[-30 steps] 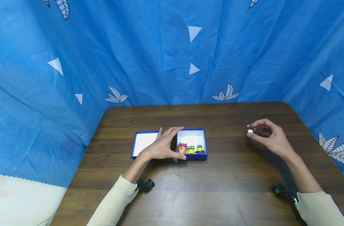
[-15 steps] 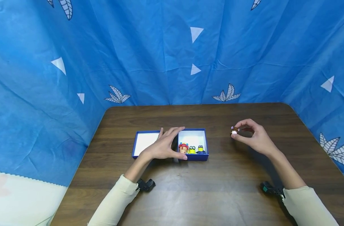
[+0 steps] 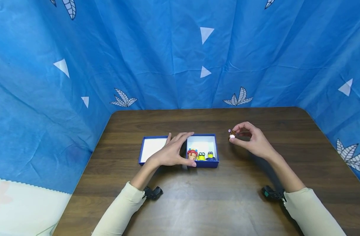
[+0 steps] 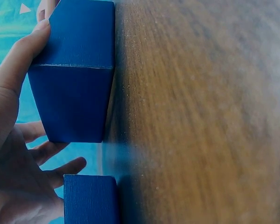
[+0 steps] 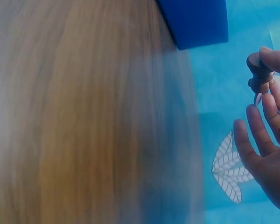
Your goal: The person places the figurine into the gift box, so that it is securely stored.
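A blue open box (image 3: pixel 201 164) with a white inside stands at mid-table. Across its left end my left hand (image 3: pixel 169 153) holds it, the thumb at the front wall and fingertips at the back rim. Inside, along the front, are a red-and-tan figurine (image 3: pixel 192 154) and two yellow Minion figurines (image 3: pixel 201 156). To the right of the box, my right hand (image 3: pixel 254 141) pinches a small brown-and-white figurine (image 3: pixel 232 135) between thumb and fingers, held above the table. The right wrist view shows this brown figurine (image 5: pixel 260 72) from below, partly covered by the fingers.
Left of the box lies its blue-rimmed white lid (image 3: pixel 152 148), partly behind my left hand. The brown wooden table (image 3: pixel 185 203) ends at a blue curtain (image 3: pixel 156 55) at the back and sides.
My right hand has moved left with the brown figurine, closer to the box. My left hand stays on the box, and the figurines inside have not moved.
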Demonstrator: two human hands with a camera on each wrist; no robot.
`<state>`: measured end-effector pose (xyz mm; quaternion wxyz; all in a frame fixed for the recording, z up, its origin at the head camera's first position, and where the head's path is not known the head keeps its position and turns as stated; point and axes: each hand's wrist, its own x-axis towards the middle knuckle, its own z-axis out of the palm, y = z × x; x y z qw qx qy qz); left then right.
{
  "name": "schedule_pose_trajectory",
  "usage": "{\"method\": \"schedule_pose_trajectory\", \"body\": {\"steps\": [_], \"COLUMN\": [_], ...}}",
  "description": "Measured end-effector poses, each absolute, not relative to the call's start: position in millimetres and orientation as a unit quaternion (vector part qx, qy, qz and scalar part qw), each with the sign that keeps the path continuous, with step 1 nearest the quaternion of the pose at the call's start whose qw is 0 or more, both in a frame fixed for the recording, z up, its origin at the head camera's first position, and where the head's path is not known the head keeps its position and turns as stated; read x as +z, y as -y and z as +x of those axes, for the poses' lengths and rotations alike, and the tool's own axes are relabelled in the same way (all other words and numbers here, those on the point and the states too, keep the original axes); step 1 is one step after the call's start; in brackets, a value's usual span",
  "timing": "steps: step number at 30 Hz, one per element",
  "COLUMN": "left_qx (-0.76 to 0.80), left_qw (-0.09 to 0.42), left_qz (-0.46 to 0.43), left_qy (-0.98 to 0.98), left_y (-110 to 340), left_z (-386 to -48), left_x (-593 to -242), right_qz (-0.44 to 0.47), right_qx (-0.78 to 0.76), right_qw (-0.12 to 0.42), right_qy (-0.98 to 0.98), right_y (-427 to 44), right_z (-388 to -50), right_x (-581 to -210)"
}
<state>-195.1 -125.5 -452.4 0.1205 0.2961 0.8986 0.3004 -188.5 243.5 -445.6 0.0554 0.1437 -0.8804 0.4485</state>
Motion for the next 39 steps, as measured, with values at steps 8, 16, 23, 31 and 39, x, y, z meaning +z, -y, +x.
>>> {"method": "schedule_pose_trajectory", "body": {"steps": [8,16,23,31,39], "left_qx": [0.299,0.298,0.302,0.305,0.307], "left_qw": [0.122,0.121,0.127,0.127,0.128], "left_qz": [0.294,0.291,0.29,0.291,0.291], "left_qy": [-0.9,-0.901,-0.899,-0.898,-0.897], "left_y": [126,126,125,124,125], "left_z": [-195,-195,-195,-196,-196], "left_x": [-453,-454,-454,-456,-454], "right_qz": [0.17,0.195,0.223,0.227,0.226], "right_qx": [0.454,0.459,0.455,0.445,0.436], "right_qw": [0.039,0.011,-0.001,-0.019,-0.036], "right_qy": [0.874,0.867,0.862,0.866,0.87], "right_y": [-222,-200,-189,-173,-161], "right_z": [-192,-193,-195,-199,-203], "right_x": [-444,-446,-449,-452,-454]}}
